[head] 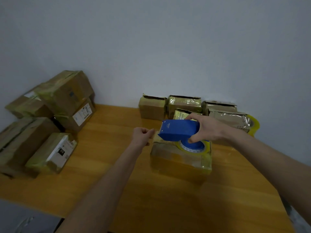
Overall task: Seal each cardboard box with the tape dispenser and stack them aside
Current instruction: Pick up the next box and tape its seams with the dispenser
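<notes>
A cardboard box with shiny tape on its top sits on the wooden table right of centre. Above its top, my right hand grips the blue tape dispenser, whose tape roll rests on the box. My left hand pinches the loose tape end just left of the dispenser's mouth. A stack of taped boxes stands at the left. Several boxes with raised flaps line the wall behind the dispenser.
A spare roll of clear tape lies at the far right by the wall. The wall closes the back of the table. A grey surface shows below the table's front left edge.
</notes>
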`<state>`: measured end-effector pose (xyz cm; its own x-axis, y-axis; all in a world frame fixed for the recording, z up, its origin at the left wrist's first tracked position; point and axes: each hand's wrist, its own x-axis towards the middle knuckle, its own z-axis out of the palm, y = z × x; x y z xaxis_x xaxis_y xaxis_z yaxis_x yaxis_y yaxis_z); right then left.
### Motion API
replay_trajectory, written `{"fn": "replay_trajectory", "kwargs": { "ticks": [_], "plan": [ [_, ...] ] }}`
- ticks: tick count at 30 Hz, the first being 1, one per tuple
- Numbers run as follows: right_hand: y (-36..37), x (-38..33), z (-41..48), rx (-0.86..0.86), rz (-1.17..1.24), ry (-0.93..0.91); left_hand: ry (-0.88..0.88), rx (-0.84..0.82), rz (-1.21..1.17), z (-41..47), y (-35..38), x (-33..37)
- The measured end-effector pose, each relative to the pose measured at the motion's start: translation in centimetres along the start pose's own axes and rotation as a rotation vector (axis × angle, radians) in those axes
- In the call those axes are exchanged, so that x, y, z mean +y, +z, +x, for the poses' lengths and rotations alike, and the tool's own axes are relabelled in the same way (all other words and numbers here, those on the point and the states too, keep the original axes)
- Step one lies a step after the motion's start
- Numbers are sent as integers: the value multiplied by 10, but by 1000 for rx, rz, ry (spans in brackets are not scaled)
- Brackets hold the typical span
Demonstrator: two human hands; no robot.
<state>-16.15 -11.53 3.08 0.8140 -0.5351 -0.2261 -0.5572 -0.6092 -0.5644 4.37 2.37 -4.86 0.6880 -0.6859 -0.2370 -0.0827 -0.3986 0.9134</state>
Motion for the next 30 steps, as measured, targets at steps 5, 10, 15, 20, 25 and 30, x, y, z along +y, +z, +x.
{"fn": "replay_trajectory", "kwargs": {
  "ticks": [5,10,15,20,25,30],
  "plan": [
    [-7,3,-5,-7,-117,23,-61,74,-3,6,-10,-19],
    [-10,7,-10,8,-178,40,-94,116,8,15,-11,-27],
    [-3,12,-12,-7,-239,50,-103,118,72,16,-3,-47],
    [4,18,-9,20,-264,31,-77,54,191,15,16,-62],
    [9,18,-6,24,-283,18,-44,-88,803,8,-1,-70],
    [10,19,-3,31,-270,-1,561,8,714,-21,5,-53]
  ]
}}
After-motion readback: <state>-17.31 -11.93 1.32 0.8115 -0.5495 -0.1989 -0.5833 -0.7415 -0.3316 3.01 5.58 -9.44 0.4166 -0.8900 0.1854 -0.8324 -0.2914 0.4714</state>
